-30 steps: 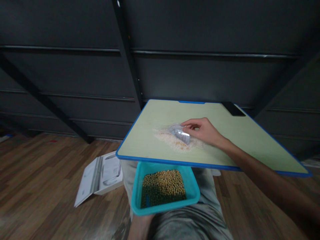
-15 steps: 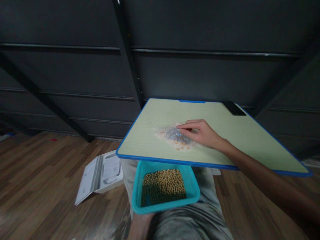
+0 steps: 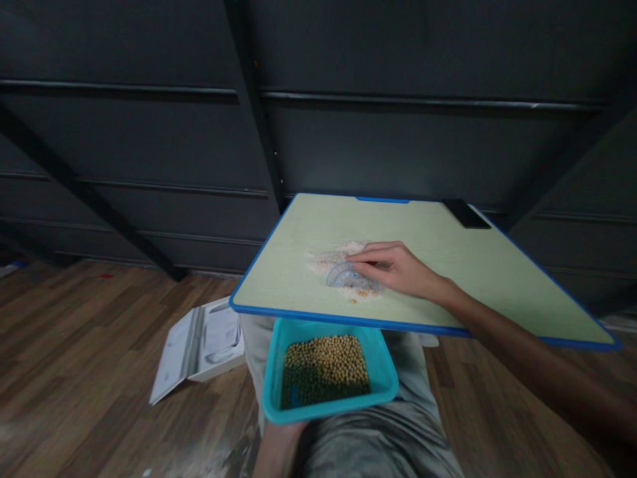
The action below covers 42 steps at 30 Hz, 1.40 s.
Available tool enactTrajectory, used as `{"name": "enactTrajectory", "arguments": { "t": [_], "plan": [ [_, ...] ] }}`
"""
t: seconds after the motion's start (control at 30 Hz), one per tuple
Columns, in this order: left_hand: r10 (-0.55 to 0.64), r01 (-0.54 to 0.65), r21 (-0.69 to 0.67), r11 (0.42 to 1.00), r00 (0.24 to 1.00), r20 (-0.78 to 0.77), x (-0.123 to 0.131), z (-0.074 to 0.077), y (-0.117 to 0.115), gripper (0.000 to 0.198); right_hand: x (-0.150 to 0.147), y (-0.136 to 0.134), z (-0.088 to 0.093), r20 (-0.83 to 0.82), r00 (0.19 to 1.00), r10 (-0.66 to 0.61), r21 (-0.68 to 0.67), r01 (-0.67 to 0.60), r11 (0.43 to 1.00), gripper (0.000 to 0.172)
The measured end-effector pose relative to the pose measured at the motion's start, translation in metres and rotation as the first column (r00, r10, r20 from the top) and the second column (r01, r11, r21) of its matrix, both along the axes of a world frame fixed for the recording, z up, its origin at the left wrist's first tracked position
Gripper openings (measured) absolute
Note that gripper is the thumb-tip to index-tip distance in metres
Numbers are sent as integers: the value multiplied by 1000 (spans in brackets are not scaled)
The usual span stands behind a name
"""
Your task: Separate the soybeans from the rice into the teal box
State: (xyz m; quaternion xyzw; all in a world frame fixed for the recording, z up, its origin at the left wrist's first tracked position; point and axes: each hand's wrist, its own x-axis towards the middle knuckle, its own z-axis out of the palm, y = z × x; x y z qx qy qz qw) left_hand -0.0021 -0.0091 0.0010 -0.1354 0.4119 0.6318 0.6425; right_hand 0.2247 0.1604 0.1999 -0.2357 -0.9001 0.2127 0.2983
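Note:
In the head view my right hand (image 3: 401,269) pinches a clear semicircular protractor (image 3: 341,274) between thumb and fingers. The protractor lies on or just over a scatter of white rice (image 3: 321,263) on the pale green board. Several yellowish beans (image 3: 363,292) lie among the grains at its near side. Below the board's near edge is a turquoise plastic basin (image 3: 383,378), holding many tan beans (image 3: 343,358), the left part in shadow. My left hand (image 3: 283,431) is under the basin and supports it; its fingers are hidden.
The folding table (image 3: 497,285) has a blue rim. A black phone (image 3: 466,214) lies at its far right corner. An opened white box (image 3: 219,335) sits on the wooden floor (image 3: 99,345) to the left. A dark panelled wall (image 3: 423,146) stands behind.
My right hand has moved slightly left and nearer with the protractor, which now covers more of the beans. More rice shows behind it. The basin has stayed in place.

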Motion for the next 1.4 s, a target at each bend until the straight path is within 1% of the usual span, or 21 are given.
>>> {"name": "enactTrajectory", "arguments": {
  "t": [0.1, 0.23, 0.33, 0.5, 0.6, 0.67, 0.77, 0.9, 0.97, 1.03, 1.1, 1.13, 1.17, 1.2, 1.23, 1.27, 1.3, 1.33, 1.37, 1.4],
  "plan": [
    [63, -62, -102, 993, 998, 6, 4, 12, 1, 59, 0, 0, -1, 11, 1000, 21, 8, -22, 1000, 28],
    [71, -72, -112, 991, 997, -11, 8, 25, 2, 62, -1, -1, -2, 31, 999, 27, 7, -27, 1000, 27],
    [86, -85, -105, 991, 996, 11, 9, 26, 2, 61, -1, -3, -2, 32, 999, 27, 18, -27, 999, 26],
    [46, -45, -99, 994, 999, 1, 8, 20, 1, 60, -2, -5, 0, 30, 999, 37, 20, -37, 999, 26],
    [63, -61, -126, 990, 998, 10, 8, 18, 0, 64, -2, -4, -1, 11, 1000, 27, 29, -27, 999, 26],
    [72, -70, -120, 990, 997, 16, 8, 18, -1, 64, -2, -4, -2, -4, 1000, 26, 36, -26, 999, 26],
    [56, -52, -113, 992, 998, 31, 9, 22, 0, 60, -2, -5, -2, 6, 999, 31, 26, -31, 999, 26],
    [70, -64, -128, 990, 997, 44, 12, 35, 2, 67, -4, -7, -1, 14, 999, 36, 22, -36, 999, 25],
    [61, -56, -120, 991, 998, 33, 12, 37, 2, 69, -5, -8, -1, 4, 999, 43, 25, -43, 999, 24],
    [56, -53, -108, 993, 998, 28, 9, 31, 1, 67, -5, -8, -1, -1, 999, 50, 23, -50, 998, 24],
    [49, -46, -48, 998, 997, 63, 3, 15, -2, 65, -5, -8, -2, -3, 998, 57, 20, -56, 998, 24],
    [26, -31, 42, 999, 993, 117, 0, 4, -4, 68, -6, -8, -2, -4, 998, 63, 21, -63, 998, 24],
    [-35, 6, 175, 985, 986, 163, -4, -8, -6, 67, -6, -8, -3, -5, 997, 71, 23, -71, 997, 24],
    [-96, 35, 338, 940, 982, 165, -8, -19, -8, 60, -6, -8, -3, -8, 997, 80, 27, -80, 996, 24],
    [-167, 70, 484, 872, 973, 159, -11, -30, -10, 48, -6, -8, -3, -10, 996, 88, 31, -88, 996, 24],
    [-231, 103, 580, 808, 961, 152, -13, -38, -11, 38, -7, -8, -3, -13, 995, 94, 34, -94, 995, 24],
    [-258, 112, 609, 786, 953, 157, -15, -43, -12, 34, -7, -8, -3, -16, 995, 97, 39, -96, 995, 23],
    [-267, 119, 598, 793, 950, 165, -15, -46, -12, 32, -7, -8, -3, -20, 995, 97, 43, -96, 995, 23],
    [-242, 111, 535, 838, 953, 181, -15, -45, -12, 33, -7, -8, -3, -24, 995, 95, 48, -94, 994, 23],
    [-193, 92, 436, 895, 962, 195, -14, -42, -11, 37, -7, -8, -3, -27, 995, 94, 53, -92, 994, 23]
  ]
}}
